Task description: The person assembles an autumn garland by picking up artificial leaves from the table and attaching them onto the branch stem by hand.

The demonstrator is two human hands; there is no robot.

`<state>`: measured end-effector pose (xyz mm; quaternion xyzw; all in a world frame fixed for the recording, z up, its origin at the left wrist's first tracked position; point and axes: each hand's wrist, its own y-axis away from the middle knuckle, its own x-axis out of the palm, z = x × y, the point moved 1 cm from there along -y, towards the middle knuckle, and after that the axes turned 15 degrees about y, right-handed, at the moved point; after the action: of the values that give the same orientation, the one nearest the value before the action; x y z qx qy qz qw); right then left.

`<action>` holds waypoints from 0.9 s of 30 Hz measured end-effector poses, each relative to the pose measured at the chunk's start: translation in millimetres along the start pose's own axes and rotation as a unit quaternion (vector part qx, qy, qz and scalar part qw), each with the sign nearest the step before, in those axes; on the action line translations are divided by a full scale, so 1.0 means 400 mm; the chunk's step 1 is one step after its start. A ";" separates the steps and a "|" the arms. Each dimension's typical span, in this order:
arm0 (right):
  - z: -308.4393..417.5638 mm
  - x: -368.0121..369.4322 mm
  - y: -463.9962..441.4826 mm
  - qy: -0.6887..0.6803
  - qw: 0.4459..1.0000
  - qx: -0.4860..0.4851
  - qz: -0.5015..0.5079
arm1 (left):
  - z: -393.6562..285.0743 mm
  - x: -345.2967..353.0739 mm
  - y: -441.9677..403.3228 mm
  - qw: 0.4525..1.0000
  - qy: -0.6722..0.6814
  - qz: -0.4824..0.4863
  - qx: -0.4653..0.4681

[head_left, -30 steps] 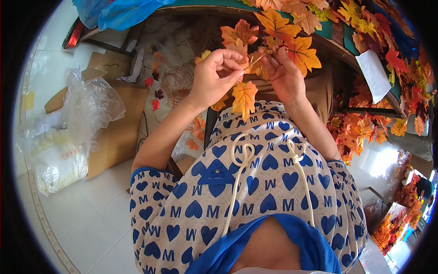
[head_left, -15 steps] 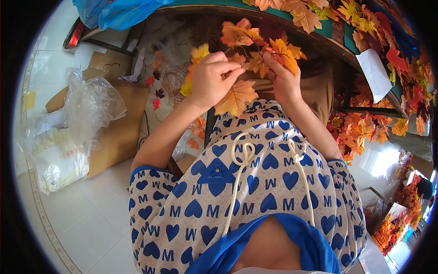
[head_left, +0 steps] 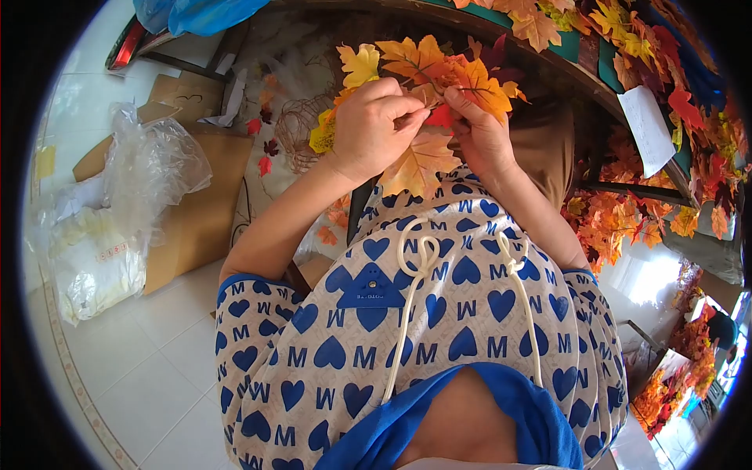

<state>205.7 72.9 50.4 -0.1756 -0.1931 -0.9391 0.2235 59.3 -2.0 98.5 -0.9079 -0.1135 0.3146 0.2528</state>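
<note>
My left hand (head_left: 370,131) is closed in a pinch, thumb against forefinger, on what looks like a thin leaf stem. Close beside it, my right hand (head_left: 487,139) grips a bunch of artificial maple leaves (head_left: 423,61) in orange and red, thumb pressed on the stems. A pale orange leaf (head_left: 421,163) hangs below the fingers, over my shirt. Yellow leaves (head_left: 359,65) stick out behind my left hand. Where the stems meet, the fingers partly hide them.
A green-topped table (head_left: 564,48) heaped with autumn leaves curves along the upper right, with a white paper (head_left: 645,129) at its edge. Clear plastic bags (head_left: 160,160) and cardboard (head_left: 200,207) lie on the floor at left. A blue bag (head_left: 204,16) hangs at the top.
The leaf bunch has turned and spread, so more orange leaves face up between my hands. The pale hanging leaf has shifted slightly right. Both hands keep their grip, fingertips closer together.
</note>
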 end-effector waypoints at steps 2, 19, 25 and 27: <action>-0.008 -0.001 -0.004 -0.006 1.000 0.018 0.002 | 0.006 -0.001 0.000 1.000 0.008 0.004 -0.014; -0.007 0.016 0.000 -0.010 0.998 -0.059 0.013 | 0.021 0.003 0.007 0.999 0.008 0.008 -0.051; -0.047 -0.001 -0.014 0.027 0.995 -0.096 0.017 | 0.021 0.007 0.009 0.998 0.005 0.003 -0.058; -0.076 -0.019 -0.035 -0.002 0.994 -0.093 0.051 | 0.025 0.008 0.013 0.998 -0.006 0.008 -0.056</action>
<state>197.8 73.5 17.0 -0.2073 -0.0962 -0.9400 0.2533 55.8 -1.3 87.5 -0.9196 -0.1250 0.3156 0.1979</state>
